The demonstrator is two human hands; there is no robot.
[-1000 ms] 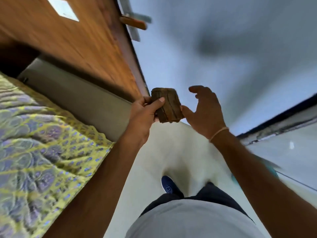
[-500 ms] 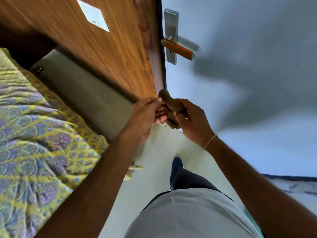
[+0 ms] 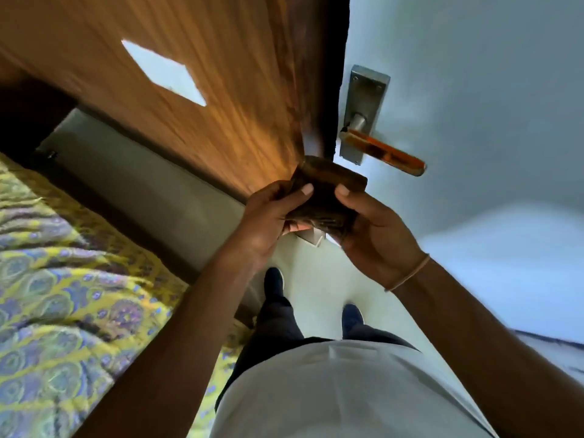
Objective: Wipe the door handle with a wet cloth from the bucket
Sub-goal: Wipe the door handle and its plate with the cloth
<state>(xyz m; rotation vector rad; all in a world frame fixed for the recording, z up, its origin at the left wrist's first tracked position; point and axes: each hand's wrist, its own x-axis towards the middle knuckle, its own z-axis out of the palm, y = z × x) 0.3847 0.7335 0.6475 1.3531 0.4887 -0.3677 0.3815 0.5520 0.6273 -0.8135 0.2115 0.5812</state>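
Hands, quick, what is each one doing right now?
Left hand: closed on the folded brown cloth.
Right hand: closed on the same cloth, below the door handle.

Yellow and purple patterned bedspread point(image 3: 63, 295) at left. Above it, wood-grain panel point(image 3: 196, 58) bearing a pale diamond patch point(image 3: 164, 72). Pale floor point(image 3: 316, 279) below, dark shoes point(image 3: 274, 279) planted apart. Thin band point(image 3: 407, 275) around a wrist.

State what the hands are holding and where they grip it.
Both hands hold a folded brown cloth: the left hand pinches its left edge, the right hand supports its right side and underside, thumbs on top.
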